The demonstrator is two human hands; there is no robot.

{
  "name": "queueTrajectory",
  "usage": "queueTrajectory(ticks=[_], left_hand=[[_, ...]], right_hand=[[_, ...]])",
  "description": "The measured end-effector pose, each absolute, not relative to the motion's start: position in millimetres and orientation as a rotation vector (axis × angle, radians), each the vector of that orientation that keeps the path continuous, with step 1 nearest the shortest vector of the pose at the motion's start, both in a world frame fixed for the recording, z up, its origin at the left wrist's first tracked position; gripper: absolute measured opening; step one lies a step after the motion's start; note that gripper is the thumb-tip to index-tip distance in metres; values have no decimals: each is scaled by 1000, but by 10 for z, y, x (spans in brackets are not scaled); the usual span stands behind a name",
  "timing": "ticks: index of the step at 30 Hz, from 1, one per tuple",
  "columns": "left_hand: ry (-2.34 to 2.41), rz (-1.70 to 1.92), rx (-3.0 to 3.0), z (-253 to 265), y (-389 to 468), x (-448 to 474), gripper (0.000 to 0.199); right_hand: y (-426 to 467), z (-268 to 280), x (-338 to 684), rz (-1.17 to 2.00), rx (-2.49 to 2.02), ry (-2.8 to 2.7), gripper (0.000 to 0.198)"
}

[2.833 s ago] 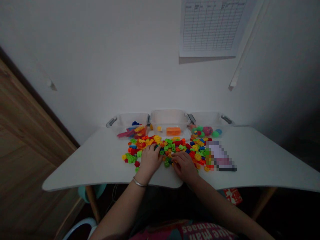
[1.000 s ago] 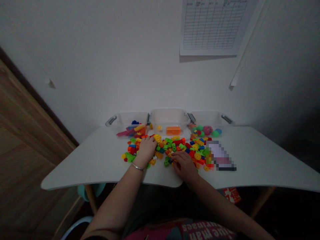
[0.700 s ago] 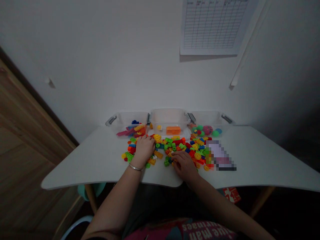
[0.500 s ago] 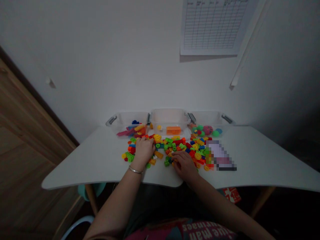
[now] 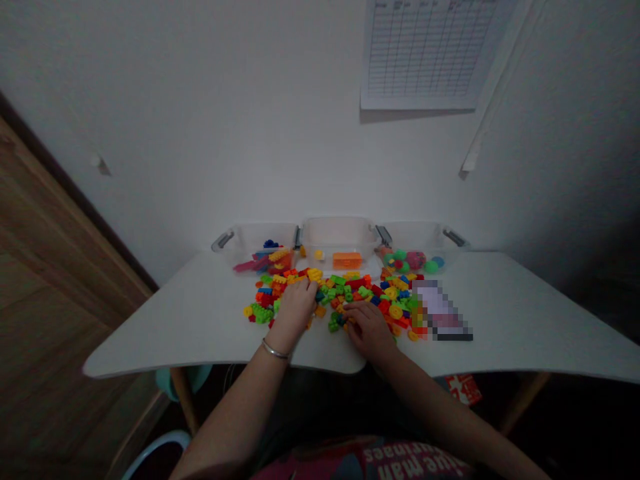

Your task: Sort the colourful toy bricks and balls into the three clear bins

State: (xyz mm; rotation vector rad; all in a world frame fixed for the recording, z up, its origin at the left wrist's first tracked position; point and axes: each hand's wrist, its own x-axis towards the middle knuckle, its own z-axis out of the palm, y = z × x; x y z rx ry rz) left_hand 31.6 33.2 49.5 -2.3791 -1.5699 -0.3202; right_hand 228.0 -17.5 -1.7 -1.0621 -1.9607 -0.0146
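Observation:
A heap of small plastic building blocks (image 5: 357, 284) in several colours is spread over the white table. My left hand (image 5: 299, 305), with a silver bangle at the wrist, reaches into the left half of the heap. Its fingers are bent down and together beside teal and green blocks; whatever they hold is hidden. At the near edge of the heap, my right hand (image 5: 371, 328) has its fingers curled toward the thumb. Close to those fingertips lie green blocks (image 5: 334, 323) and orange pieces, and I cannot make out what is between them.
Behind the heap stand three clear bins: the left bin (image 5: 250, 235) with mixed blocks, the middle bin (image 5: 340, 230) with an orange block (image 5: 347, 261), the right bin (image 5: 417, 233) with colourful balls. A blurred-out phone-like object (image 5: 443, 310) lies right of the heap on the table (image 5: 525, 320).
My left hand has shifted a little to the right across the heap, baring green and red blocks on its left. My right hand has hardly moved.

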Motion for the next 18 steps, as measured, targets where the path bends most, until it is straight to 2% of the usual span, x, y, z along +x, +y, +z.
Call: queueTrajectory(ticks=[4,10,14,18], left_hand=[[-1631,-353,-2453,528,291,303,21],[-1679,-845,-2537,503,247,285,17],[-1593,-1053,-2627,434,233,283,21],[-1406,-983,-2764,353,200,314,24]], right_hand=[[-169,-13,2287,-26,-1045,-1968,18],[-173,-30,2292,-7,-1092,-1965,21],[-169,-77,2297,-23,-1123,-1908,36],[-159,-103,2302,-55,-1141,-1898,48]])
